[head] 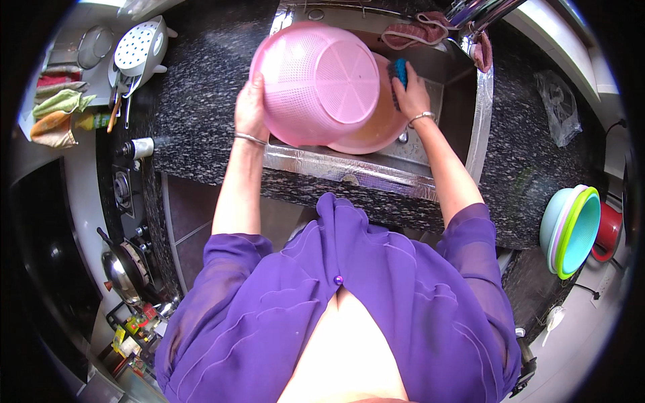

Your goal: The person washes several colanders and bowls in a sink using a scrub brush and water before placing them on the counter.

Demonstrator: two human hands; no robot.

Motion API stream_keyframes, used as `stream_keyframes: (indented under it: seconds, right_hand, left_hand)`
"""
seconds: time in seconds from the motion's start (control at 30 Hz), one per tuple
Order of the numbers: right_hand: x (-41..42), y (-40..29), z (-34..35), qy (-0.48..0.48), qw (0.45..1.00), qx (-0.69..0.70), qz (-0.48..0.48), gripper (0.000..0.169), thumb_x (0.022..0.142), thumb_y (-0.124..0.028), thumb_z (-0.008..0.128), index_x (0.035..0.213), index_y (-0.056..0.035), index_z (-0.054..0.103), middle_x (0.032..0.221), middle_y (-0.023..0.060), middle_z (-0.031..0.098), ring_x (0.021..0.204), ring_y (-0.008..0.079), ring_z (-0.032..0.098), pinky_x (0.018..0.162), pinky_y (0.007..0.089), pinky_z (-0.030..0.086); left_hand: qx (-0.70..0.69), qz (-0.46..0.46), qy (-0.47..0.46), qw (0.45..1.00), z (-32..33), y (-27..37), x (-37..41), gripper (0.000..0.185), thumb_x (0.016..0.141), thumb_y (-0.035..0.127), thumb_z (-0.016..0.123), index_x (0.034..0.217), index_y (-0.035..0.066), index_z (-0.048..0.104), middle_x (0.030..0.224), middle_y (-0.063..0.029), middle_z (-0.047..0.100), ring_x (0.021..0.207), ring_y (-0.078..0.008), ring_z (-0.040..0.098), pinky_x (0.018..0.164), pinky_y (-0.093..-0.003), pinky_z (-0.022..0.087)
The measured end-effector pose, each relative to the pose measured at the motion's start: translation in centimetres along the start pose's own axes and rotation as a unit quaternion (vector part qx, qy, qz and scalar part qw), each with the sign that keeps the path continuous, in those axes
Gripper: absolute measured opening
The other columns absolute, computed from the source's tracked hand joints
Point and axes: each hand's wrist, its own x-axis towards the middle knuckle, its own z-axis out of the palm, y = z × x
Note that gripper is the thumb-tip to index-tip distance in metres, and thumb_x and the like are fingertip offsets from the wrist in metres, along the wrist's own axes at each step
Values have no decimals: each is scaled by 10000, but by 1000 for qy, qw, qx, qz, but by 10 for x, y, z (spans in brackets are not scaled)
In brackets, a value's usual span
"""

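My left hand [251, 107] grips the rim of a pink plastic colander [302, 75], thumb on its outer side. The colander is tilted, with its perforated base turned up and to the right. Behind and below it a pink basin [388, 131] sits in the metal sink [456, 108], partly covered by the colander. In my right hand [414, 94] is a scrubbing brush [400, 72] with a blue top and dark bristles, held over the basin's right side.
Brownish-pink cloths [418, 31] hang by the faucet [461, 43]. A clear plastic bag [559, 108] lies on the right of the dark speckled countertop [514, 141]. Nested bowls [549, 231] and a red pot [608, 231] stand further right. A wok [121, 274] sits at the left.
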Motion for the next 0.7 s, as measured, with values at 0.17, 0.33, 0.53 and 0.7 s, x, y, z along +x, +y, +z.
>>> stream_keyframes:
  seconds: [0.17, 0.33, 0.53, 0.7]
  right_hand:
    - [-12, 40, 40, -51, 995, 68, -46, 569, 829, -358, 570, 1309, -82, 438, 1042, 256, 577, 903, 368, 595, 786, 426, 467]
    - [-9, 46, 0, -14, 882, 429, 195, 544, 824, -319, 616, 1249, -1, 492, 979, 122, 628, 808, 179, 591, 721, 276, 468]
    - [-40, 43, -13, -50, 985, 161, 37, 573, 787, -367, 618, 1240, -35, 505, 1035, 223, 622, 946, 329, 610, 825, 379, 464]
    - [-59, 29, -3, -132, 990, -35, -35, 584, 755, -367, 613, 1260, -98, 500, 1070, 251, 589, 986, 412, 566, 869, 426, 450]
  left_hand:
    - [168, 94, -158, 968, 31, 32, -17, 310, 847, 249, 660, 1068, 46, 580, 885, -53, 662, 733, -119, 627, 637, -272, 532]
    - [624, 296, -400, 602, 43, -9, -44, 67, 795, 164, 563, 819, 102, 560, 722, -87, 614, 689, -321, 627, 615, -368, 504]
    - [702, 371, -202, 573, -10, -44, -37, 351, 772, 51, 531, 1122, 68, 554, 1186, -190, 488, 1187, -314, 451, 1002, -498, 350]
    - [548, 63, 30, 834, -13, -71, -30, 557, 741, 53, 579, 1252, -51, 383, 1088, -200, 554, 969, -307, 583, 860, -364, 477]
